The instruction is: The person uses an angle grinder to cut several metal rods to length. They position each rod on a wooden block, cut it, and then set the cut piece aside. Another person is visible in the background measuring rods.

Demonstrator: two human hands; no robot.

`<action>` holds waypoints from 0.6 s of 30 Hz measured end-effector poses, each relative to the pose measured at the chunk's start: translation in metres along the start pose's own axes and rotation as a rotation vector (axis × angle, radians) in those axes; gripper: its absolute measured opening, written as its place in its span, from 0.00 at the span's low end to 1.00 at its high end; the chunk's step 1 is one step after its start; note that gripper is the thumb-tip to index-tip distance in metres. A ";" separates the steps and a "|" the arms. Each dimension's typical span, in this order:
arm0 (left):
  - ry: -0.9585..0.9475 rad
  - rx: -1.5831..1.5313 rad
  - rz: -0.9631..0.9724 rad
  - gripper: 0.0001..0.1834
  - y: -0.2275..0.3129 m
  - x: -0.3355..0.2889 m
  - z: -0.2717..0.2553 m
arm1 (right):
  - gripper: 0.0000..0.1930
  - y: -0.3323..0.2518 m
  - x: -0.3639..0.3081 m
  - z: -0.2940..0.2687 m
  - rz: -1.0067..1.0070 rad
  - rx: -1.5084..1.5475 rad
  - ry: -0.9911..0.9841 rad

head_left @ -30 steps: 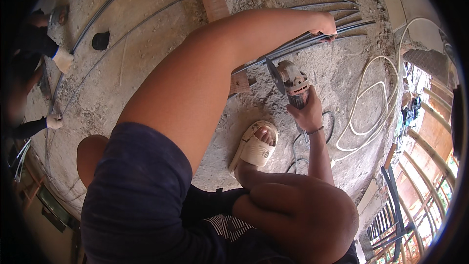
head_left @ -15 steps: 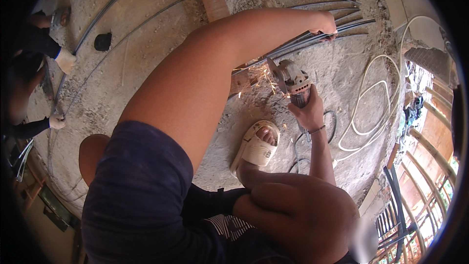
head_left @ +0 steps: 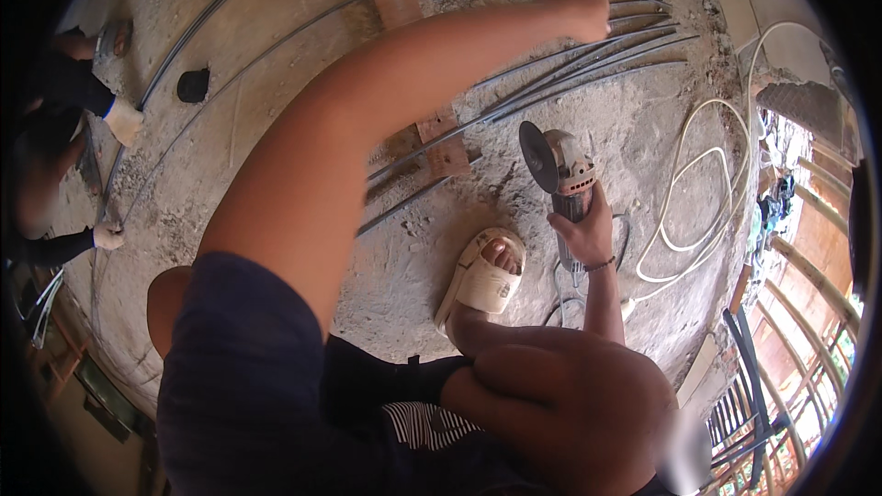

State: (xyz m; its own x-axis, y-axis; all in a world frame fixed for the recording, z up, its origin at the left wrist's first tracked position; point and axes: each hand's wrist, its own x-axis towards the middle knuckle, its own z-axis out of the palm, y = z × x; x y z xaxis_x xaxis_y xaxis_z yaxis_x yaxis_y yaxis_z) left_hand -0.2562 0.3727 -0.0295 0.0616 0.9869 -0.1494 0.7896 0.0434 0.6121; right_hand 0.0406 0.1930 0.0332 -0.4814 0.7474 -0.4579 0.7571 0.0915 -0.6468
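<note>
My right hand is wrapped round the body of an angle grinder. Its disc stands upright, apart from the rods, and no sparks show. My left arm reaches across to the far side, where my left hand is closed over the fanned-out steel rods. Its fingers are mostly hidden, so I cannot make out what they hold. Part of the bundle rests across a reddish-brown wooden board. My arm covers some of the rods and the middle of the board.
A white cable loops on the dusty ground at right. My sandalled foot stands below the grinder. At far left, another person's gloved hands are by long bent rods. A black object lies nearby.
The grinder has come away from the rods toward me, and the sparks have stopped. My left hand has moved up and left; the bundled rods now lie more spread out.
</note>
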 end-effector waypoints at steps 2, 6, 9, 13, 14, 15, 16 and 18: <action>0.351 -0.205 0.066 0.19 -0.018 -0.054 -0.024 | 0.31 -0.002 -0.001 -0.002 -0.002 0.011 0.005; 0.742 -0.327 -0.229 0.18 -0.058 -0.187 -0.054 | 0.32 -0.010 0.007 -0.004 -0.033 0.030 -0.001; 0.664 -0.385 -0.550 0.22 -0.072 -0.255 -0.055 | 0.33 -0.019 0.012 -0.005 -0.001 -0.012 0.016; 0.551 -0.371 -0.546 0.22 -0.057 -0.327 -0.027 | 0.34 -0.024 0.015 -0.005 -0.005 0.128 0.003; 0.541 -0.353 -0.543 0.22 -0.051 -0.346 -0.016 | 0.30 -0.020 0.014 -0.004 -0.054 0.144 -0.002; 0.530 -0.332 -0.556 0.22 -0.047 -0.362 -0.004 | 0.31 -0.014 0.015 -0.003 -0.045 0.126 0.017; 0.509 -0.309 -0.514 0.23 -0.045 -0.377 0.008 | 0.33 -0.006 0.017 -0.003 -0.072 0.124 0.018; 0.448 -0.311 -0.591 0.23 -0.040 -0.398 0.035 | 0.34 0.014 0.021 -0.008 -0.130 -0.010 0.018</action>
State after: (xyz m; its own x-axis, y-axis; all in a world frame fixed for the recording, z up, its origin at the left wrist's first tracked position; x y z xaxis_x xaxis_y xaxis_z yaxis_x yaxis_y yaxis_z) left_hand -0.2913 -0.0271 -0.0216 -0.6160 0.7532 -0.2309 0.4046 0.5540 0.7276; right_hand 0.0446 0.2149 0.0191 -0.5675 0.7407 -0.3596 0.6934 0.1944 -0.6938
